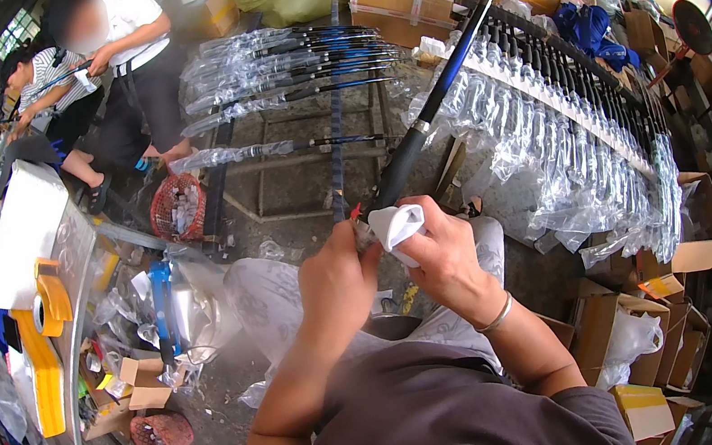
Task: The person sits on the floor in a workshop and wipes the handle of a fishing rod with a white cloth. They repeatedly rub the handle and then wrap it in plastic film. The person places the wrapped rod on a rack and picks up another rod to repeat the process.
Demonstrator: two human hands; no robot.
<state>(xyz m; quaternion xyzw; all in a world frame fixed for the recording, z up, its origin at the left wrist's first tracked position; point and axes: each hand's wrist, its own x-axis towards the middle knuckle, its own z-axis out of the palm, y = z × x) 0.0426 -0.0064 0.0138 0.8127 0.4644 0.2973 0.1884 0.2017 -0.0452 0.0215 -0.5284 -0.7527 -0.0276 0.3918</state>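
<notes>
At the centre of the view both hands meet on the butt end of a long dark rod, which runs from them toward one o'clock and reaches the bagged stock there. The left hand is closed around the rod's lower end; the end itself is hidden inside the fist, with only a small red bit showing at the knuckles. The right hand grips a white cloth bunched against the rod, fingers curled so the cloth's far side cannot be seen. At twelve o'clock a rack holds rods in clear sleeves; at two o'clock a long row of bagged rods hangs, its tips lost in glare. At eleven o'clock two people sit working, partly cut off. A red mesh basket stands at ten o'clock.
</notes>
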